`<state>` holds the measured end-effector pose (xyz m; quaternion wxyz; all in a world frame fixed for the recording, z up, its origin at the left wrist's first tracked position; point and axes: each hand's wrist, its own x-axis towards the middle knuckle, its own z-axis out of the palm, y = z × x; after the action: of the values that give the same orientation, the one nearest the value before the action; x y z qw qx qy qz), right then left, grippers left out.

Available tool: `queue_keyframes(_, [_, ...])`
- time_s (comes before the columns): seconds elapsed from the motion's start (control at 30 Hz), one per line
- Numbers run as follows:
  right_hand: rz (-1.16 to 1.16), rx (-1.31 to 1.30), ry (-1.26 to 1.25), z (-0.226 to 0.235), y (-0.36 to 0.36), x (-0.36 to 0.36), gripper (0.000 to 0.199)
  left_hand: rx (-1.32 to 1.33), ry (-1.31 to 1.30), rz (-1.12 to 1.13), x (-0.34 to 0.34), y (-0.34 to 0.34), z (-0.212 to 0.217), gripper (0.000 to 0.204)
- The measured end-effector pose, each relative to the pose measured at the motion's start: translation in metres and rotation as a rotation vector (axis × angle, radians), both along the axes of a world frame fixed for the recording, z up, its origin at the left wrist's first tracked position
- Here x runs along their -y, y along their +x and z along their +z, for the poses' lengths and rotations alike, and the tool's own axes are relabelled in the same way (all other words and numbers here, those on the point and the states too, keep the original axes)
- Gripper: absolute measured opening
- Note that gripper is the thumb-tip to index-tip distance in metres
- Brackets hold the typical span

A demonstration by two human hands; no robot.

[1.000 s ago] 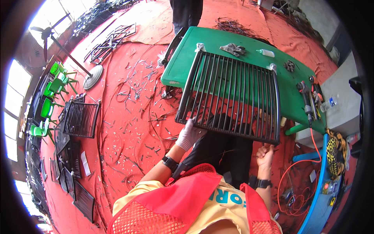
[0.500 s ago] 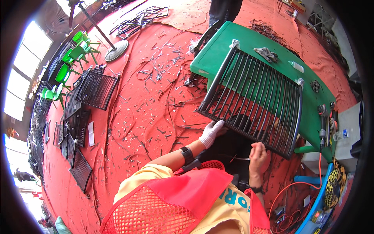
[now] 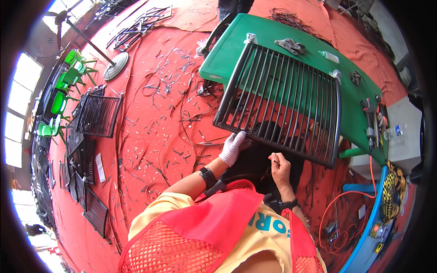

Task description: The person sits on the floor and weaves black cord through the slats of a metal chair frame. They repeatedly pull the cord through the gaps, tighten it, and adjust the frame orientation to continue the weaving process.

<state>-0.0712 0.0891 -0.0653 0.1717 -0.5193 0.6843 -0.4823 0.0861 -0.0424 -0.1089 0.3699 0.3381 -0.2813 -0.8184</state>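
Observation:
A black slatted frame (image 3: 277,102) with many parallel strips leans tilted against the near edge of the green table (image 3: 227,50), its upper corners wrapped in pale padding. My left hand (image 3: 233,148), in a white glove, is closed on the frame's lower rail near its left end. Bare and closed, my right hand (image 3: 280,167) is just below the middle of that rail, apart from it. Something small and dark shows at its fingertips, too small to name.
On the table lie a grey glove (image 3: 290,46), a white bottle (image 3: 328,56) and a power tool (image 3: 369,125) with an orange hose. Finished-looking slatted panels (image 3: 98,116) are stacked at left by green chairs (image 3: 59,102) and a standing fan (image 3: 116,66). Scraps litter the red floor covering.
The whole view has shifted, so the table and frame appear further left and up. My right hand has moved slightly away from the lower rail. My left hand keeps its hold.

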Motion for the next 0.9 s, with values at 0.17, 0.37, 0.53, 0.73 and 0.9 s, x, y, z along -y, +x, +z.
queue_keyframes(0.17, [0.004,-0.015,-0.006,0.001,0.000,0.002,0.020,-0.003,-0.010,0.005,0.002,-0.001,-0.005,0.029])
queue_keyframes(0.37, [-0.005,-0.018,-0.002,0.001,0.001,0.000,0.021,-0.006,0.008,0.012,0.001,0.000,-0.004,0.029])
queue_keyframes(0.53, [-0.009,-0.034,-0.061,-0.003,-0.001,0.001,0.019,0.041,-0.031,0.009,0.002,0.000,-0.001,0.029])
queue_keyframes(0.73, [-0.115,0.343,-0.020,-0.002,0.000,0.000,0.016,-0.094,0.003,-0.009,0.011,0.001,0.017,0.035])
queue_keyframes(0.9, [-0.120,0.396,-0.025,0.006,-0.002,-0.001,0.019,-0.203,-0.021,0.051,0.026,-0.005,0.025,0.039])
